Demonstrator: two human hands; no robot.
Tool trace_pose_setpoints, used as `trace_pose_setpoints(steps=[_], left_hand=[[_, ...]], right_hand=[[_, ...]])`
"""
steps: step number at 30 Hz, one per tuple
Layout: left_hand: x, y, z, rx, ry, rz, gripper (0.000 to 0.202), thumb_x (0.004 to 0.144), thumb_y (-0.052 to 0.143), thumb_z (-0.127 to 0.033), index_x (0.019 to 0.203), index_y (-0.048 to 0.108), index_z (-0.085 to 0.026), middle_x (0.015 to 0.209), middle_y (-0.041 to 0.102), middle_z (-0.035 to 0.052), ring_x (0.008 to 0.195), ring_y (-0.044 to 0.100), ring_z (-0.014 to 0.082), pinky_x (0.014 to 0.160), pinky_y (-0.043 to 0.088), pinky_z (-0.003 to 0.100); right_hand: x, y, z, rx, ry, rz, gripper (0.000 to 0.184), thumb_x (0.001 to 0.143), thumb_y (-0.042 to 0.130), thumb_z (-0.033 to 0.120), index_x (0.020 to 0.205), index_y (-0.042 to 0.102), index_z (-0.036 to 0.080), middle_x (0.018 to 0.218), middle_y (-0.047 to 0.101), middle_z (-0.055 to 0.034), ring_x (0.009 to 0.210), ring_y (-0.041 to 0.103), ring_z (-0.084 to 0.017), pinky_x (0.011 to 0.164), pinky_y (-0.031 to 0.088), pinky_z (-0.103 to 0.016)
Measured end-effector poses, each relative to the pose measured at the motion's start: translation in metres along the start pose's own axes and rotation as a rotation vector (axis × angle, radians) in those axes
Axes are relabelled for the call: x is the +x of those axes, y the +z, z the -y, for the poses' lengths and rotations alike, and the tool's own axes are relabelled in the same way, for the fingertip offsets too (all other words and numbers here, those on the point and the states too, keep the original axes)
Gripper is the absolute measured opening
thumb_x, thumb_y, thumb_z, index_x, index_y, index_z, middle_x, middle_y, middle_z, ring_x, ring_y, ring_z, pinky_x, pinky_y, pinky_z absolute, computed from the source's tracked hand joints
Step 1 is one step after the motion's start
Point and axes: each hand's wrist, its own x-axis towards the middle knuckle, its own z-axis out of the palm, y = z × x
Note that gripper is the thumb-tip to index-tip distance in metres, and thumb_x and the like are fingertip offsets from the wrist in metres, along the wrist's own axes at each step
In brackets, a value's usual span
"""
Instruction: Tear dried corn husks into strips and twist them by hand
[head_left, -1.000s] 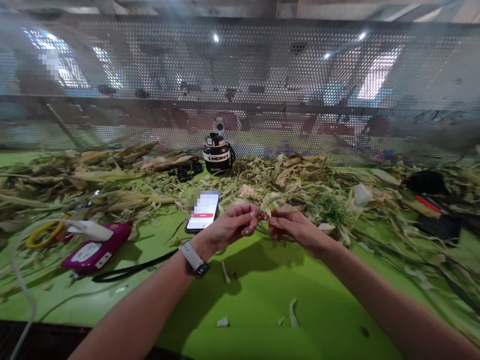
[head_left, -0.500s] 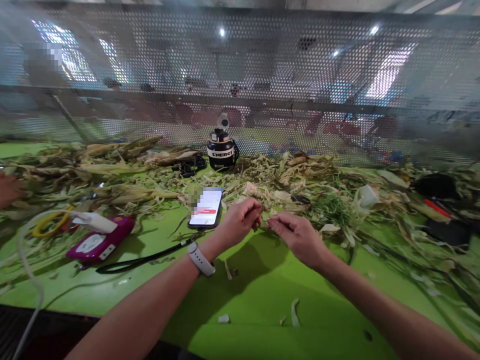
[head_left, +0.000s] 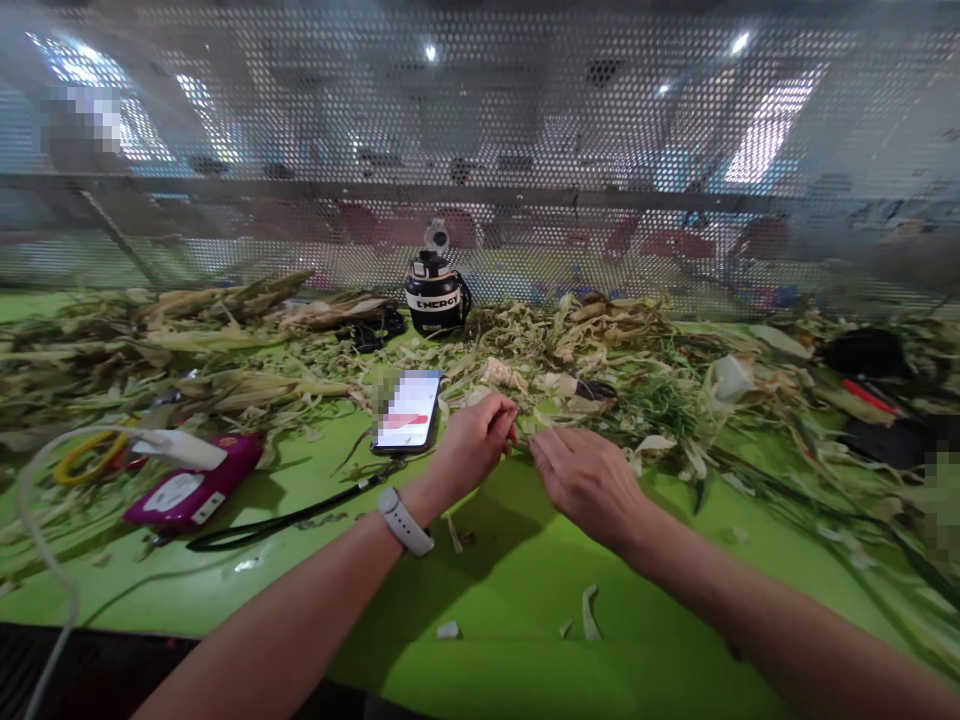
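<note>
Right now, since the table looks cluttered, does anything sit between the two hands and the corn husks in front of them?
Nothing visible does. The left hand and right hand are at the near edge of the corn husks; the smartphone lies off to the left hand's side.

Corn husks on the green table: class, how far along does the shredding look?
Seemingly midway. Done: shredded pale husk strips are heaped mid-table, and scraps dot the green table. In hand: the left hand pinches a thin husk strip, with the right hand reaching its fingertips beside it. Left: whole long dried husks piled at the far left.
</note>
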Motion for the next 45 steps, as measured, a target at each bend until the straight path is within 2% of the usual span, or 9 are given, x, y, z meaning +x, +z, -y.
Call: trace_pose_setpoints(steps=[6,18,20,23,28,32,35,40,45], left_hand=[[-0.002,-0.001,-0.002,0.243,0.043,-0.001,0.022,0.09,0.035,-0.025,0.078,0.053,-0.019,0.062,0.056,-0.0012,0.055,0.051,0.0123,0.055,0.036,0.024],[-0.003,0.001,0.0,0.364,0.065,-0.027,0.023,0.091,0.034,-0.025,0.08,0.054,-0.019,0.062,0.055,-0.0009,0.053,0.05,0.0124,0.055,0.036,0.025],[-0.003,0.001,0.001,0.297,0.045,-0.041,0.021,0.09,0.036,-0.026,0.08,0.053,-0.019,0.062,0.056,-0.0014,0.053,0.052,0.0122,0.055,0.039,0.025],[-0.002,0.002,0.0,-0.012,-0.073,-0.004,0.018,0.088,0.042,-0.034,0.086,0.052,-0.019,0.065,0.059,-0.0015,0.054,0.059,0.0124,0.047,0.041,0.022],[-0.001,0.004,-0.003,-0.391,-0.198,-0.004,0.023,0.084,0.05,-0.039,0.091,0.05,-0.017,0.083,0.063,0.0026,0.056,0.065,0.0126,0.036,0.037,0.017],[-0.001,0.006,-0.006,-0.458,-0.148,-0.071,0.019,0.082,0.053,-0.034,0.089,0.054,-0.016,0.078,0.063,0.0002,0.049,0.059,0.0082,0.044,0.042,0.018],[-0.002,0.007,-0.008,-0.477,-0.125,-0.093,0.018,0.082,0.054,-0.032,0.088,0.056,-0.016,0.075,0.062,-0.0003,0.052,0.058,0.0081,0.048,0.044,0.019],[-0.001,0.007,-0.01,-0.481,-0.139,-0.118,0.016,0.082,0.053,-0.031,0.086,0.056,-0.015,0.076,0.061,0.0,0.053,0.057,0.0084,0.05,0.044,0.02],[-0.001,0.006,-0.009,-0.472,-0.147,-0.115,0.015,0.083,0.05,-0.03,0.088,0.053,-0.016,0.071,0.058,-0.0019,0.051,0.055,0.0078,0.046,0.04,0.019]], right_hand=[[0.001,-0.005,-0.009,0.02,-0.051,-0.036,0.022,0.086,0.043,0.01,0.071,0.058,0.016,0.057,0.056,-0.0016,0.052,0.045,-0.013,0.052,0.023,-0.027],[0.001,-0.004,-0.009,0.019,-0.122,-0.009,0.02,0.074,0.045,0.001,0.071,0.059,0.015,0.054,0.052,-0.0011,0.05,0.038,-0.012,0.05,0.018,-0.027],[0.001,-0.004,-0.009,0.027,-0.11,-0.015,0.02,0.076,0.045,0.003,0.072,0.06,0.016,0.056,0.054,-0.001,0.05,0.039,-0.012,0.049,0.018,-0.027],[0.0,-0.004,-0.007,0.056,-0.063,-0.014,0.019,0.084,0.044,0.01,0.075,0.06,0.016,0.058,0.057,-0.0013,0.05,0.042,-0.012,0.05,0.019,-0.027],[0.0,-0.004,-0.005,0.145,0.08,0.087,0.028,0.093,0.038,0.028,0.08,0.06,0.016,0.067,0.063,-0.0038,0.052,0.048,-0.012,0.049,0.02,-0.026],[0.004,-0.006,-0.005,0.353,0.284,0.203,0.03,0.094,0.036,0.038,0.094,0.058,0.017,0.063,0.061,-0.0013,0.049,0.047,-0.012,0.048,0.023,-0.024],[0.006,-0.003,-0.005,0.565,0.392,0.264,0.025,0.092,0.039,0.037,0.09,0.056,0.019,0.058,0.056,0.0014,0.049,0.045,-0.012,0.048,0.026,-0.023],[0.005,0.007,-0.005,0.794,0.426,0.236,0.025,0.092,0.039,0.033,0.074,0.051,0.02,0.06,0.053,0.0017,0.052,0.047,-0.012,0.05,0.03,-0.022],[0.002,0.009,-0.003,0.666,0.36,0.146,0.028,0.093,0.039,0.031,0.072,0.051,0.018,0.059,0.051,0.0018,0.052,0.045,-0.011,0.05,0.03,-0.022]])
